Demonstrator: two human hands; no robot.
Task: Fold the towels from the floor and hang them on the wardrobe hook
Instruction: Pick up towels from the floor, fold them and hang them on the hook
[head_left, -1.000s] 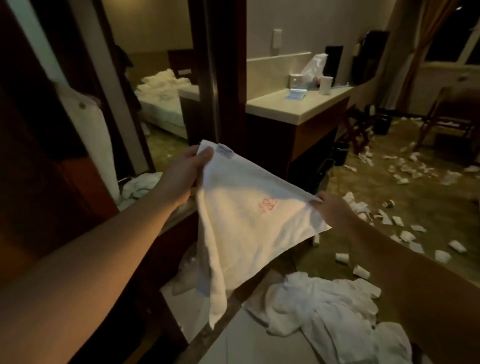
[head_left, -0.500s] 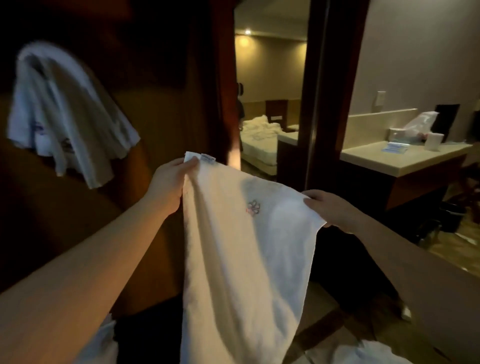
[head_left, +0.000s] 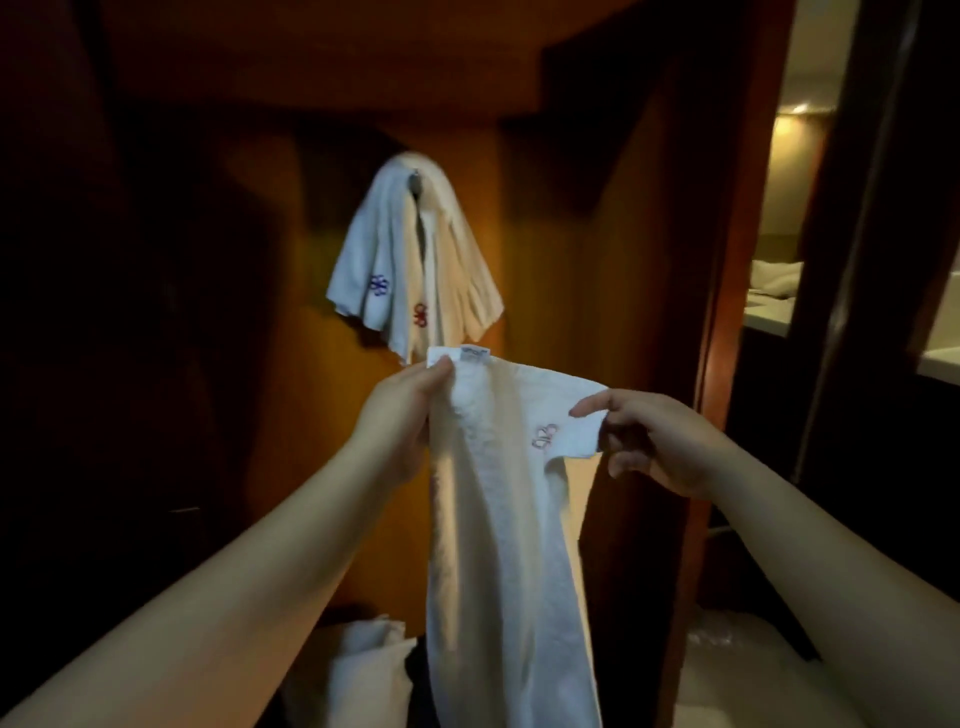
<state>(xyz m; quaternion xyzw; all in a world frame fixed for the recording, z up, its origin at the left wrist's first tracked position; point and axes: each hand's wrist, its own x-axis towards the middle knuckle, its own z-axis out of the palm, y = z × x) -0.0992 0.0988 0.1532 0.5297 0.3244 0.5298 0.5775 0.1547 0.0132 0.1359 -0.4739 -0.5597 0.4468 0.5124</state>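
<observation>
I've swung round to face the hook (head_left: 415, 182); left hand (head_left: 402, 415) and right hand (head_left: 649, 441) both pinch the towel (head_left: 498, 519). Hook's already loaded with hung towels (head_left: 415, 260), so mine may slide off.

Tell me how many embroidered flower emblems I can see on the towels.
3: blue emblem and red emblem on the hanging towels, pink emblem on the held towel. Folds may hide more.

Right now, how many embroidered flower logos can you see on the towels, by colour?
Purple, on the hung towels: 1
Red, on the hung towels: 1
Pink, on the held towel: 1
Total: 3
</observation>
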